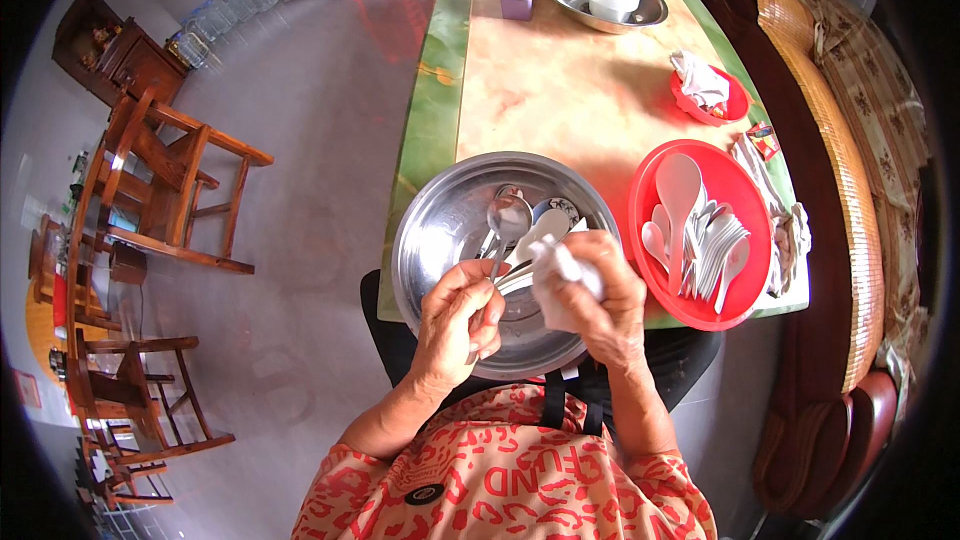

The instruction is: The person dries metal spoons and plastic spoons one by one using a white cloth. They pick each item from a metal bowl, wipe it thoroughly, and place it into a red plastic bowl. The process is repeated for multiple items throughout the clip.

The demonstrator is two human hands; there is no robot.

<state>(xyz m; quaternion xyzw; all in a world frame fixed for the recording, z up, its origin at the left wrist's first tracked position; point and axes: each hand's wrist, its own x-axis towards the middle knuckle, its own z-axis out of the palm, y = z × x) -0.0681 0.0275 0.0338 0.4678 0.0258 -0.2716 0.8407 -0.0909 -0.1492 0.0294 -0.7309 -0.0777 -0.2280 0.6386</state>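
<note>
So I've got my left hand [458, 325] with its fingers clamped on the handle of a shiny metal spoon [506, 225], bowl end pointing up and away over the big round stainless steel basin [425, 240] that sits at the near edge of the marble-look bench [540, 90]. My right hand [605, 300] has its fingers closed tight around a white wiping cloth [552, 285], touching the spoon's handle just beside my left hand.

Progress-wise, I'd guess I'm a fair way through: the round red plastic tray [745, 190] just right of the basin already holds a heap of white plastic spoons [695, 240] and a white rice paddle. A few more pieces of cutlery lie in the basin under my hands, so those look left to do.
</note>
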